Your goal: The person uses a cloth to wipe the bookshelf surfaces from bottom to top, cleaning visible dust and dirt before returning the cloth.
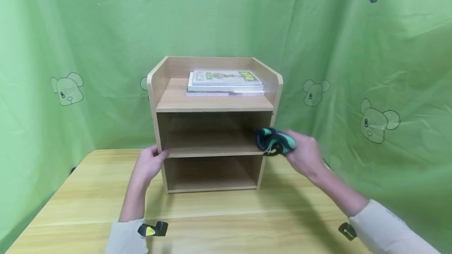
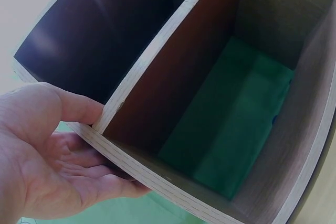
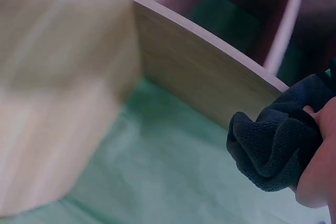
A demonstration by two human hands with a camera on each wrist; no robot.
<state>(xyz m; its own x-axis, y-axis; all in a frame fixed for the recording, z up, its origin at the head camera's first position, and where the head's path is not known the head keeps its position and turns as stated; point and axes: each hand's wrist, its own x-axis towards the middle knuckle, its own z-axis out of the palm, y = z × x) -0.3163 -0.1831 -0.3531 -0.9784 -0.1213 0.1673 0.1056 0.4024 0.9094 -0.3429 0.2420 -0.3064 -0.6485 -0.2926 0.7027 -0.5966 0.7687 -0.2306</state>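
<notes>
A small wooden shelf unit (image 1: 215, 154) with a raised rim round its top stands on the table. My left hand (image 1: 150, 163) grips its left side panel at the middle board. In the left wrist view, the thumb of that left hand (image 2: 58, 150) lies against the front edge and the fingers are outside the panel. Bunched up in my right hand (image 1: 306, 153) is a dark and teal cloth (image 1: 270, 141), held by the right front edge at middle-board height. Close up, the cloth (image 3: 278, 135) looks thick and fluffy; most of the right hand is out of that view.
A stack of several books (image 1: 226, 83) lies on the shelf unit's top. The wooden table (image 1: 212, 222) extends in front and to both sides. A green curtain (image 1: 116, 30) with cartoon figures hangs behind and at the sides.
</notes>
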